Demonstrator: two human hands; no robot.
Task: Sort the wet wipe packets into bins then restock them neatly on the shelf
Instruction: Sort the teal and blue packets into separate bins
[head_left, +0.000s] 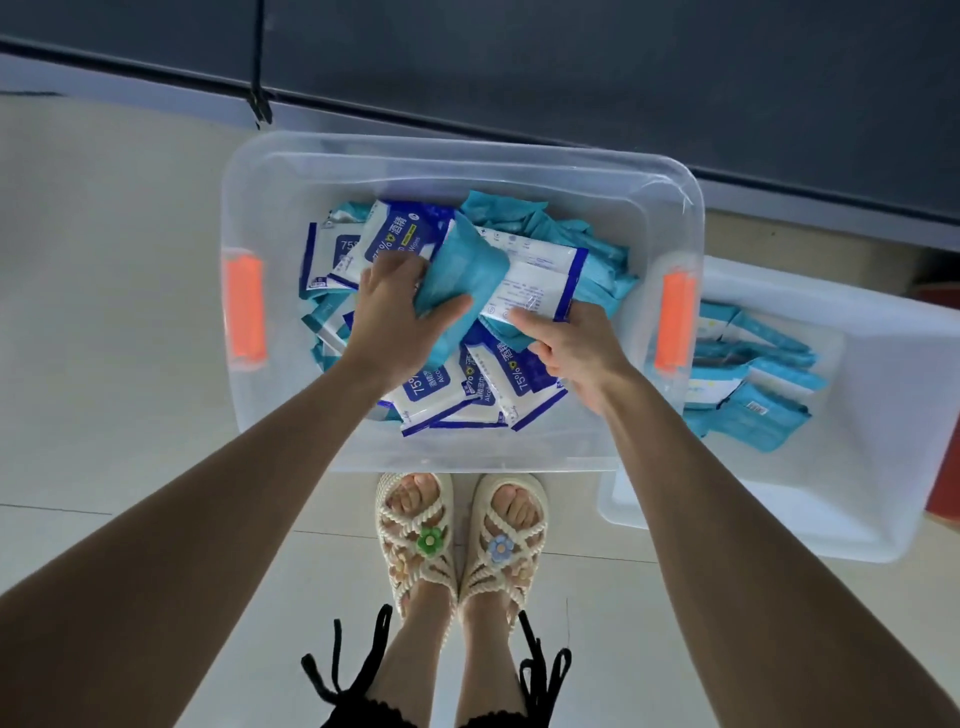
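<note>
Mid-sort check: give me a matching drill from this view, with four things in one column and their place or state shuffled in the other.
Things:
1. left hand
2. right hand
3. big bin
4. side bin

Place or state:
A. stands at the right, teal packets inside
B. grips a teal packet
C. touches a white packet
D. has orange handles and mixed packets inside

Pairs: 1-B, 2-C, 3-D, 4-A
</note>
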